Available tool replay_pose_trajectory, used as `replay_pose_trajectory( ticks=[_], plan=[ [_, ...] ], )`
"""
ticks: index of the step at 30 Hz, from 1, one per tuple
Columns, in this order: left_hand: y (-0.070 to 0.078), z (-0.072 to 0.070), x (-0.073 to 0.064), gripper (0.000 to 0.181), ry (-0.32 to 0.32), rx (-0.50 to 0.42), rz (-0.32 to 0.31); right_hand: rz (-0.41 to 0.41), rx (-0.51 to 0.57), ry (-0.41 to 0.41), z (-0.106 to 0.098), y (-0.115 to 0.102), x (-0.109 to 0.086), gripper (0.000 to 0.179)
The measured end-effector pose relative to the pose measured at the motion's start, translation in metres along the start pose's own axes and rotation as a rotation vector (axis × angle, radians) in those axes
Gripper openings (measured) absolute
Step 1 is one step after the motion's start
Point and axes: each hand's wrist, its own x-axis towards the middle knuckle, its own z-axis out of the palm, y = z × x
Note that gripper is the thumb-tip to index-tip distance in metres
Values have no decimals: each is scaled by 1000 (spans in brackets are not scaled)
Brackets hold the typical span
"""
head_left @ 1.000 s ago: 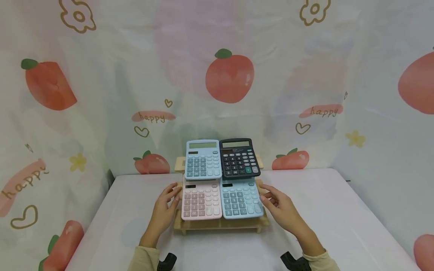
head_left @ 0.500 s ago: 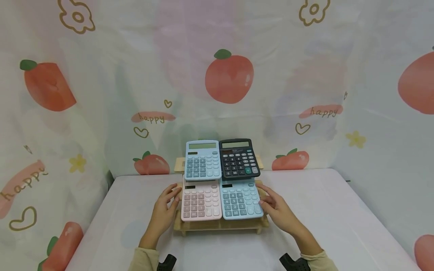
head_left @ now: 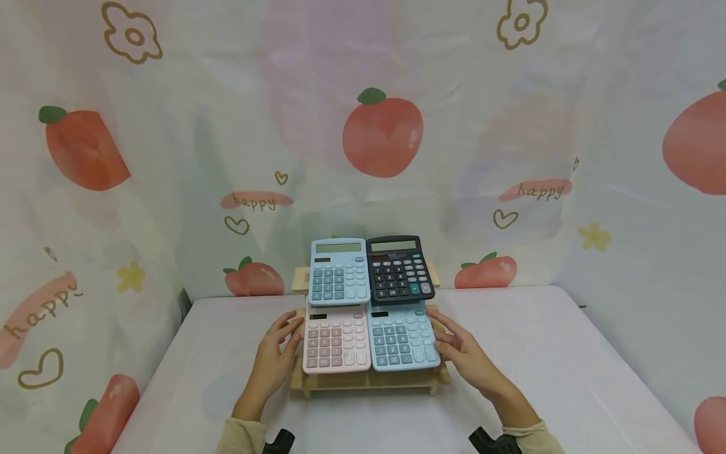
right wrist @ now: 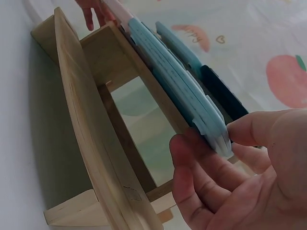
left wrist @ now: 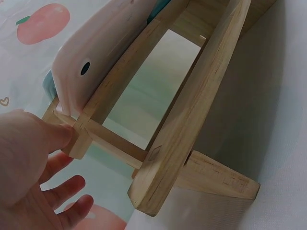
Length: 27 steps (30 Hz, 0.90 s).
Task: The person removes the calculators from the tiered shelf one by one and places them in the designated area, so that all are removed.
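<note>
Four-function style calculators lean on a two-tier wooden stand point(head_left: 371, 381). Above are a light-blue calculator point(head_left: 339, 272) and a black calculator point(head_left: 399, 270); below, a pink calculator point(head_left: 337, 340) and another light-blue calculator point(head_left: 404, 337). At the stand's left side is my left hand point(head_left: 270, 362). In the left wrist view its thumb point(left wrist: 60, 136) touches the wooden end beside the pink calculator, other fingers loosely spread. My right hand point(head_left: 469, 359) pinches the lower light-blue calculator's right edge: the right wrist view shows the thumb point(right wrist: 247, 128) in front and fingers behind.
The stand is on a white-covered table point(head_left: 198, 372). Behind it rises a patterned cloth backdrop point(head_left: 454, 126) with printed peaches, and it also covers both sides. Black wrist mounts point(head_left: 492, 441) sit at the sleeves.
My right hand's thumb has drawn in toward the palm side and its fingers have shifted slightly along the calculator's edge. The left hand and the calculators stay put; the head view tilts slightly.
</note>
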Motion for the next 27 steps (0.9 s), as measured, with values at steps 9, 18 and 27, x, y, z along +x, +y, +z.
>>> replay_pose_trajectory(
  ticks=[9, 18, 27],
  plan=[
    [0, 0, -2, 36, 14, 13, 14, 24, 42, -39, 0, 2, 3, 64],
    [0, 0, -2, 36, -9, -3, 3, 61, 94, -46, -2, 5, 3, 64],
    [0, 0, -1, 36, -11, 10, 22, 90, 150, -71, -9, 5, 2, 63]
  ],
)
